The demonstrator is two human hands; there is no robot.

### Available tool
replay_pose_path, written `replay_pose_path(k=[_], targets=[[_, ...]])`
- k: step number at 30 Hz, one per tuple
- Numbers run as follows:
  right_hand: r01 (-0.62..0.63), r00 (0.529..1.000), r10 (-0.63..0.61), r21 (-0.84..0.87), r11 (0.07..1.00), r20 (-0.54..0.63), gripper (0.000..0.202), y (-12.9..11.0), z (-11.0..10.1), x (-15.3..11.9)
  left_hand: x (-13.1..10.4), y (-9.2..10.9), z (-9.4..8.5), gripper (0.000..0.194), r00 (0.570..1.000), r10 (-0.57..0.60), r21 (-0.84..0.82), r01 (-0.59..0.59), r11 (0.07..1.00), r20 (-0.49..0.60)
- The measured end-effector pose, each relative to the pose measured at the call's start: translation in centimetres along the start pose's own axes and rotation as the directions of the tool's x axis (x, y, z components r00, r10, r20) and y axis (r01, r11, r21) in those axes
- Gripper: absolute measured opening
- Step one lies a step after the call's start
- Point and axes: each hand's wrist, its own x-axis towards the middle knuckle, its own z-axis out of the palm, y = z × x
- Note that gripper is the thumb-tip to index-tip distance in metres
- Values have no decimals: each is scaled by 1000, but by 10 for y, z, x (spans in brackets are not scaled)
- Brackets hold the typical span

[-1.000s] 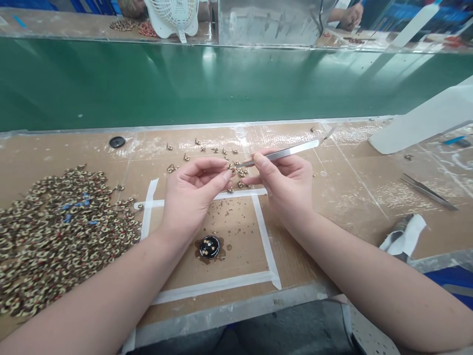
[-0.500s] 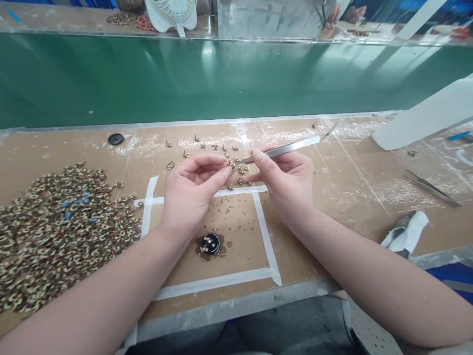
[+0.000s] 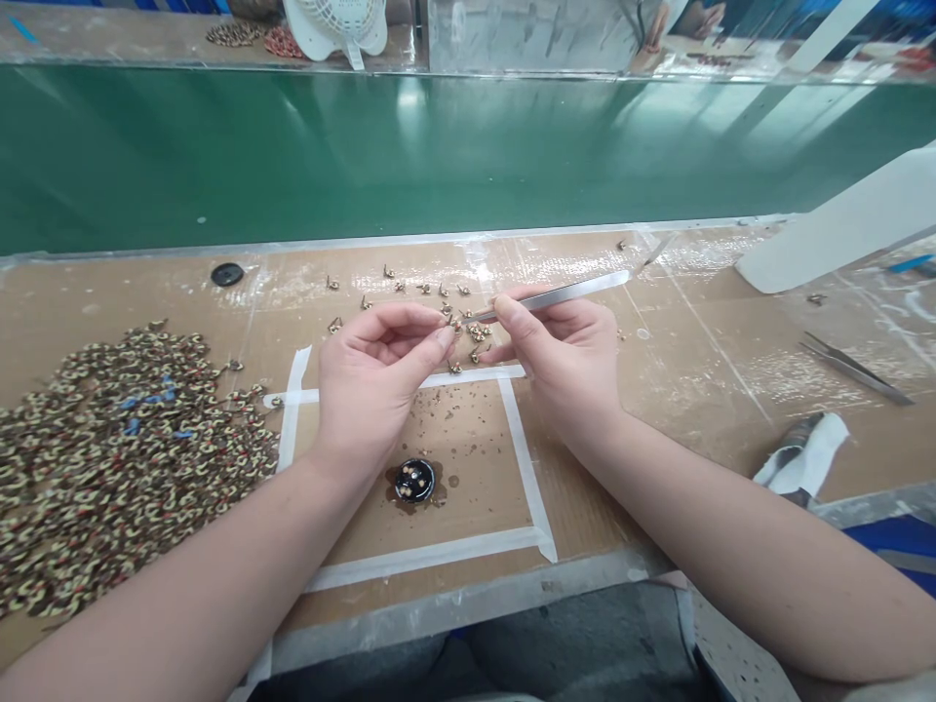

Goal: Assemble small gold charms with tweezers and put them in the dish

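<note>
Between the thumb and fingers of my left hand point(image 3: 384, 375) is a small brownish part point(image 3: 454, 324), too small to name, with a reddish spot and a thin dark pin. My right hand point(image 3: 566, 356) is closed on metal tweezers point(image 3: 577, 291), whose tips reach to that part; whether they touch it or grip something tiny I cannot tell. Several similar small parts point(image 3: 479, 332) lie on the cardboard just behind and between the hands. Nearer me, a small round black dish point(image 3: 414, 481) holds dark liquid and a few pale bits, on a wet stain inside a white tape frame point(image 3: 431, 559).
At left spreads a large pile of similar parts point(image 3: 132, 478) with blue bits among them. A black disc point(image 3: 227, 274) lies farther back. Another pair of tweezers point(image 3: 855, 369) and a white-wrapped item point(image 3: 804, 458) lie at right. A green surface point(image 3: 468, 156) runs behind the table; a person's hand point(image 3: 708, 19) shows beyond.
Both hands sit in nearly the same place, shifted very slightly left in view. The left hand still pinches the small part and the right still holds the tweezers against or near it.
</note>
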Motion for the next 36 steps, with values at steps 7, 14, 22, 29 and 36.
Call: replay_pose_path(k=[7, 14, 22, 29, 36], targets=[[-34, 999, 33, 61, 998, 18, 29, -3, -1, 0, 0, -3, -3, 15, 1000, 24, -5, -24, 1000, 11], [-36, 999, 35, 26, 999, 15, 32, -2, -2, 1, 0, -3, -2, 17, 1000, 19, -2, -19, 1000, 8], [-56, 998, 55, 67, 996, 19, 33, 0, -1, 2, -2, -1, -1, 21, 998, 35, -16, -35, 999, 49], [-32, 999, 33, -54, 998, 24, 27, 7, -13, 20, 2, 8, -1, 19, 1000, -18, -145, 18, 989, -2], [-10, 983, 68, -323, 947, 169, 17, 14, -22, 35, 3, 10, -4, 20, 994, -8, -227, -17, 974, -108]])
